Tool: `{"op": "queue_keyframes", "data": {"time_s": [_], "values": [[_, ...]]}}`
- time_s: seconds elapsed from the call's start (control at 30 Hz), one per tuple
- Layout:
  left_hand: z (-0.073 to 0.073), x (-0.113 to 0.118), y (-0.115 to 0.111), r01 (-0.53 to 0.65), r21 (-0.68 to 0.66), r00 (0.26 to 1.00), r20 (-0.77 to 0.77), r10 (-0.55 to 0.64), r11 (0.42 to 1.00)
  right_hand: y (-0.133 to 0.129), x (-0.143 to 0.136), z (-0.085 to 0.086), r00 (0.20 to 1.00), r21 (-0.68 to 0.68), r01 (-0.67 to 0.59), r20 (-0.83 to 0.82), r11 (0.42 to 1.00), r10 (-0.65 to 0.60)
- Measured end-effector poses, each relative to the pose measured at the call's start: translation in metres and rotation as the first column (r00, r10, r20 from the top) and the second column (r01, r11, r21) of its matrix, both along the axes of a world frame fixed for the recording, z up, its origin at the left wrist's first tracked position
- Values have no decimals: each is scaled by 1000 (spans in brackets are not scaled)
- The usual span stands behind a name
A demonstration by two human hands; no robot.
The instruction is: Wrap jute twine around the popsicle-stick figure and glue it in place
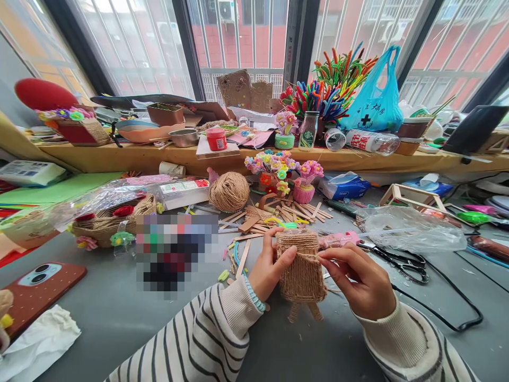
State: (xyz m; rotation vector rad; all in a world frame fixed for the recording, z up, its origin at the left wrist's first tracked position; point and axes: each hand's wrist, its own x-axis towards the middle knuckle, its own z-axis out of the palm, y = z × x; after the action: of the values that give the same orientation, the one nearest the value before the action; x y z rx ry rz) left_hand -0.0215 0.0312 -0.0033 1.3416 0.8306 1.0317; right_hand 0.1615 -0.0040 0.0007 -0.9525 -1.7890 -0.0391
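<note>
A small twine-wrapped craft piece is held upright above the grey table, with two short twine-covered legs at its bottom. My left hand grips its left side, the thumb lying across its front. At its right edge my right hand pinches a strand of twine between thumb and fingertips. A strand runs slantwise across the front near the top. Behind the piece lie a ball of twine and a pile of wooden sticks.
Black scissors and a dark cable lie to the right, beside a clear plastic bag. At the left are a phone, a crumpled tissue and a twine basket. A crowded shelf runs along the windows.
</note>
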Motion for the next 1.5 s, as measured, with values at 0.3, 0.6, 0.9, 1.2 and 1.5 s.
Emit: {"op": "queue_keyframes", "data": {"time_s": [0.3,0.6,0.9,1.2,1.5], "values": [[1,0,-1,-10,0,1000,-26,10,1000,-4,-4,-3,997,-57,59,-36,997,-62],[-3,0,-1,-22,5,999,-44,23,1000,-5,-8,-3,990,-111,89,-102,990,-100],[1,0,-2,22,-13,1000,-22,-22,1000,-6,-8,-6,985,-139,88,-132,986,-107],[-1,0,-1,11,8,1000,-26,-11,1000,-6,-10,-5,986,-137,70,-143,988,-90],[-1,2,0,-24,-9,1000,16,24,1000,-7,-8,-13,976,-196,63,-193,979,-102]]}}
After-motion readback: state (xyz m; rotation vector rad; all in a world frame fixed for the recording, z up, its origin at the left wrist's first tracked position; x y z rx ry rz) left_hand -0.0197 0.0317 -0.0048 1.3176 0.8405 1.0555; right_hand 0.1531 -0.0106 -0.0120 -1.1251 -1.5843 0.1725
